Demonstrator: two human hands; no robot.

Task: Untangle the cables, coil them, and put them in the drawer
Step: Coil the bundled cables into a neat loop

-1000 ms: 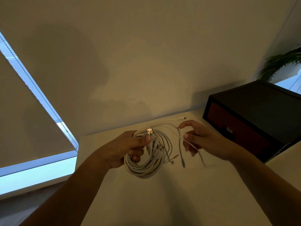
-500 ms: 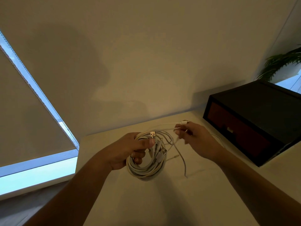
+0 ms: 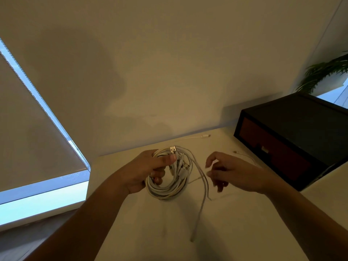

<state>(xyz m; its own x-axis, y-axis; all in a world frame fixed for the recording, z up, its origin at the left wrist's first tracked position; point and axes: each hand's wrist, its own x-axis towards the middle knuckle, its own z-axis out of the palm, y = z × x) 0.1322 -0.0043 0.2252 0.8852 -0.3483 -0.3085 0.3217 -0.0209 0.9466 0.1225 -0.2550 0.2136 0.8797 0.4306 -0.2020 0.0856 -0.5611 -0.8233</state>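
Plainly, cable coil (image 3: 169, 189) fills left grip (image 3: 145, 171).

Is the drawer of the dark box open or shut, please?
Shut: the reddish drawer front sits flush inside the frame of the dark box.

No text, brand or number can be read anywhere. The drawer (image 3: 293, 162), near the right edge of the table (image 3: 235, 232), has a small pale patch (image 3: 264, 149) on its front, too dim and small to read.
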